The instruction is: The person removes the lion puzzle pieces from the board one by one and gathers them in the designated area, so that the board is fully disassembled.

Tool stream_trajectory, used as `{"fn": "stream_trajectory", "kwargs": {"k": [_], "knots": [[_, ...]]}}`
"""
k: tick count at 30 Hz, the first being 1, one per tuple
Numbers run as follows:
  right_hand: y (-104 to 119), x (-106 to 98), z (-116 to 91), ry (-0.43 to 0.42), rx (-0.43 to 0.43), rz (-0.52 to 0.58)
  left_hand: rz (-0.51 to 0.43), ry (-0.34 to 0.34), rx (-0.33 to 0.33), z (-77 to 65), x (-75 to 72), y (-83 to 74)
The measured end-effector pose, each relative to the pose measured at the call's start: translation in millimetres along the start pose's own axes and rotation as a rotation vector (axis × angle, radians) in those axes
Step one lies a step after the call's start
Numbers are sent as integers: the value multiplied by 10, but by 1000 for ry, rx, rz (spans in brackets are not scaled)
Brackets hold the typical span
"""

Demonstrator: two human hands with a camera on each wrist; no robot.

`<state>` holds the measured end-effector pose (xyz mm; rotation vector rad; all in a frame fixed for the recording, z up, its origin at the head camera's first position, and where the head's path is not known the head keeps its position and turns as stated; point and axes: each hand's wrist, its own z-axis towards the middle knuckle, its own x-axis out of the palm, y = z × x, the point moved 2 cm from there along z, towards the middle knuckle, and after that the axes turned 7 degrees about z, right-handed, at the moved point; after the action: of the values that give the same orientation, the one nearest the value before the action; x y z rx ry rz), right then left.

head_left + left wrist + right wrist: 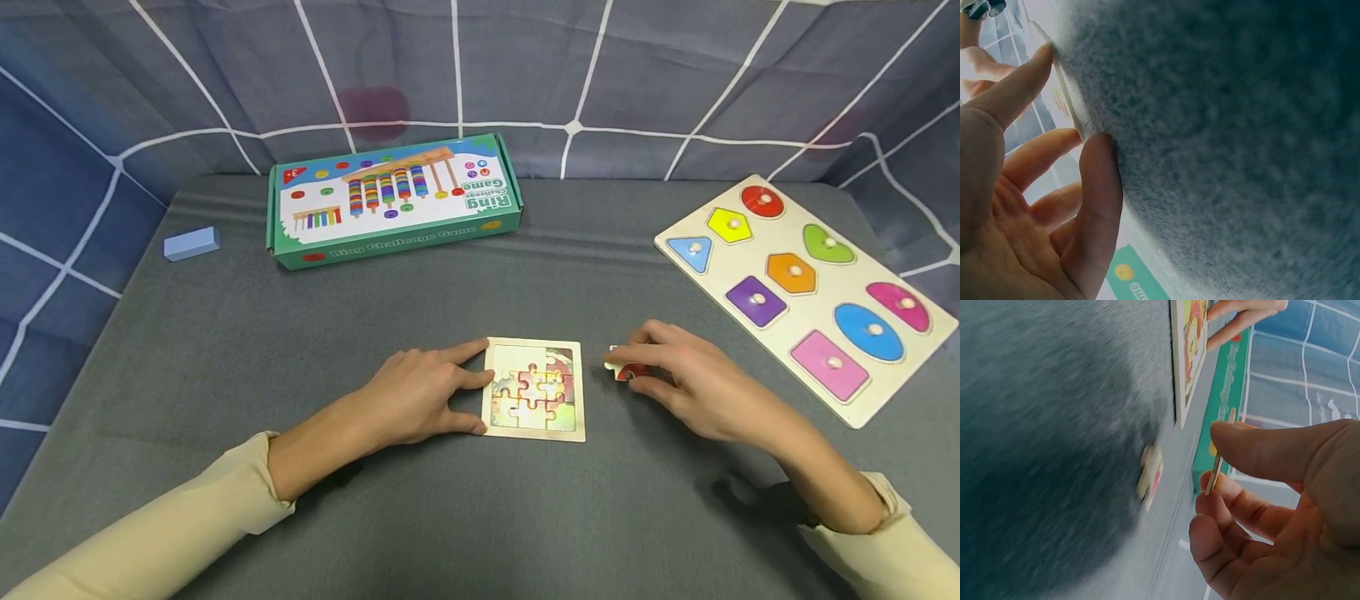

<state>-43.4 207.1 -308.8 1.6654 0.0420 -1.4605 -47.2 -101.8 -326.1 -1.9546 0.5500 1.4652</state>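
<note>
Checked cloth (pixel 517 75), cut off above, backs the grey counter (pixel 360 308). Right lies a shape board (pixel 801 317); rear left, a box (pixel 390 233). The left hand (pixel 416 396), fingers spread, touches the left edge of the puzzle (pixel 512 358), between both hands. The right hand (pixel 693 379) pinches a piece (pixel 1214 477) edge-on, its picture hidden; a loose piece (pixel 1151 475) lies blurred below.

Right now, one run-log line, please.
left hand: touches puzzle | right hand: pinches piece | second piece: on table | puzzle: unfinished
</note>
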Motion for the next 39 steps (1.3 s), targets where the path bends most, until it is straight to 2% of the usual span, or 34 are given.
{"fn": "stream_trajectory", "kwargs": {"k": [9,14,29,39], "knots": [[-210,-86,-217,-69,103,-70,5,-9,-10,-9,-7,0],[-312,-91,-276,-72,113,-85,5,-19,-4,-11,-6,0],[-424,-65,-248,-64,173,-75,4,-6,-11,3,-3,-2],[-413,-51,-245,-72,177,-84,9,-4,-11,2,-1,-6]]}}
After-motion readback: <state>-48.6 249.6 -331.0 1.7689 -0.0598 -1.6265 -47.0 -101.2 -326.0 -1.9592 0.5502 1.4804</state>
